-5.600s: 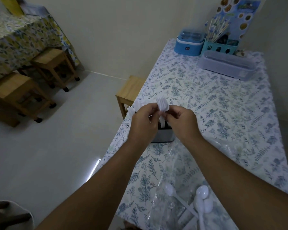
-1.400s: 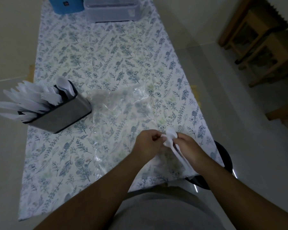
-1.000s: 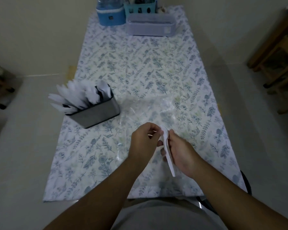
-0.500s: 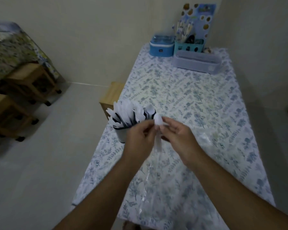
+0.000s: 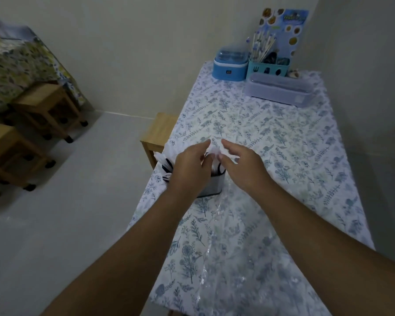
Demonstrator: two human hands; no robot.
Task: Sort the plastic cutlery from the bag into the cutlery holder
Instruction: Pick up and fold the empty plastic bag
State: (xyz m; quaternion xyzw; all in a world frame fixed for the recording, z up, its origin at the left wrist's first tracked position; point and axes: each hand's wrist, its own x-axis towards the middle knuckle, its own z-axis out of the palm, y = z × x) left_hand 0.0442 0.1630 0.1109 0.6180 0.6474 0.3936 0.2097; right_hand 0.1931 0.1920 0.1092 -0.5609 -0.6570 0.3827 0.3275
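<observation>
- Broadly spanning the right half of the view: bench (image 5: 283, 137) under a cloth printed with blue leaves, pushed into a corner of pale walls.
- Lying crumpled and see-through on the near part of the bench: clear plastic bag (image 5: 228, 258), reaching up to the foot of the holder; nothing plainly visible inside.
- Off to the left on the pale floor: two wooden stools on castors (image 5: 43, 108), beside another table covered in a yellow-green floral cloth (image 5: 14, 65).
- Tucked against the bench's left edge: a small wooden stool (image 5: 157, 133).
- Lined up at the far end of the bench: long lidded lilac box (image 5: 281, 92), blue lidded container (image 5: 230, 65), teal caddy (image 5: 269, 67) bristling with sticks.
- Standing near the bench's left edge, largely hidden behind the hands: grey cutlery holder (image 5: 212, 188), with white plastic cutlery (image 5: 163, 161) fanning out of its left side.
- Hovering right over the holder: left hand (image 5: 189, 169), fingers loosely bent, gripping nothing visible.
- Just beside it: right hand (image 5: 242, 165), fingers relaxed and spread, likewise holding nothing.
- Peeking up between the two hands: pale bowl of a white spoon (image 5: 215, 152), apparently standing in the holder.
</observation>
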